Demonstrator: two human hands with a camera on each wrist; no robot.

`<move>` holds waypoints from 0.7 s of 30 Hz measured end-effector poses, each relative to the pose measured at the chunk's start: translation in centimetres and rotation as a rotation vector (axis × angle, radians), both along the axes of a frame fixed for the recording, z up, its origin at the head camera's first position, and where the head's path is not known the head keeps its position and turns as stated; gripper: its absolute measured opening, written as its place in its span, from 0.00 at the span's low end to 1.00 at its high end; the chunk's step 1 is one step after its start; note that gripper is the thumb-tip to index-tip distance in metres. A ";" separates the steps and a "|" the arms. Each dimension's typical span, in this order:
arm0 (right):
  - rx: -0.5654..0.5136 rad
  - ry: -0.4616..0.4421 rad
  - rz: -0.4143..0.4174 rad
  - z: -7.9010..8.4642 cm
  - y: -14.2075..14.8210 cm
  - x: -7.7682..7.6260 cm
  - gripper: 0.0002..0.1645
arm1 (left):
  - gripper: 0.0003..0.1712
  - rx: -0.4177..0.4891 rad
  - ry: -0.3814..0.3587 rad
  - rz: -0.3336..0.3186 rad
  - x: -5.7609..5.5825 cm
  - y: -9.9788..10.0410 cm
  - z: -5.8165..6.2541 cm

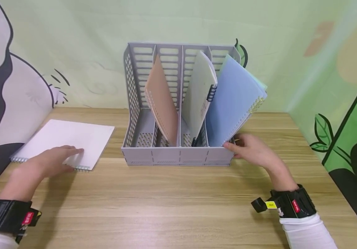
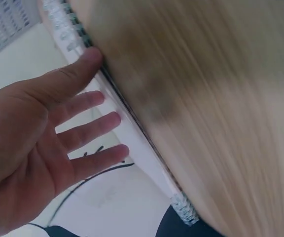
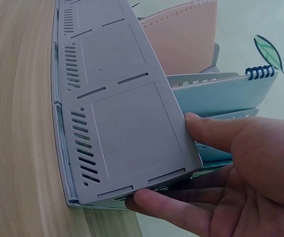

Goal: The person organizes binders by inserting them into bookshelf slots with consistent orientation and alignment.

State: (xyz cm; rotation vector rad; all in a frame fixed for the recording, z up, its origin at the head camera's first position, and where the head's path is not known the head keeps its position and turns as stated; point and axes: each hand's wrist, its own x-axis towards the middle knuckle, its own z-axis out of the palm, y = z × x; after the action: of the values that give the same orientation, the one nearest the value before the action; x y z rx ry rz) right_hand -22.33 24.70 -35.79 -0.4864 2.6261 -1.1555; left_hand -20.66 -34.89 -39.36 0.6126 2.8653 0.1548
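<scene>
A white spiral notebook [image 1: 82, 133] lies at the left of the table, its coil along the near edge. My left hand [image 1: 52, 159] is over its near edge, fingers extended across the cover. In the left wrist view the left thumb [image 2: 75, 74] is at the coil edge, the other fingers spread. My right hand [image 1: 254, 150] grips the front right corner of a grey file organizer [image 1: 178, 157], thumb on the front rim and fingers around the side. In its compartments stand a brown notebook [image 1: 163, 103], a pale grey-green notebook [image 1: 198, 93] and a blue notebook [image 1: 232, 100].
The organizer's leftmost compartment [image 1: 144, 129] holds no notebook. The wood-grain table [image 1: 178, 204] stretches in front of it. A green printed backdrop [image 1: 85, 45] rises behind. Each wrist wears a black strap, the right strap [image 1: 293, 202] with a small camera.
</scene>
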 end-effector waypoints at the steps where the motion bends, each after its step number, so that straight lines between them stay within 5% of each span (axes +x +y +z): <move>1: 0.003 -0.001 -0.001 0.0 0.0 0.0 0.32 | 0.36 -0.009 0.007 -0.003 0.0 0.0 0.0; 10: 0.012 0.000 -0.005 0.0 0.0 0.0 0.33 | 0.29 -0.065 0.046 0.004 0.0 0.8 -0.5; 21: 0.003 0.006 0.005 0.1 0.0 0.0 0.32 | 0.11 -0.124 0.196 -0.131 0.1 1.4 -1.1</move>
State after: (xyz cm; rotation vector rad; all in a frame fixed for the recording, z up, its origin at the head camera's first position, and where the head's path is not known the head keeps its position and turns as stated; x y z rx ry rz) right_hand -22.30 24.66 -35.67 -0.4959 2.6295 -1.1503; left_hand -20.55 -33.45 -40.51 0.8288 2.9785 -0.1088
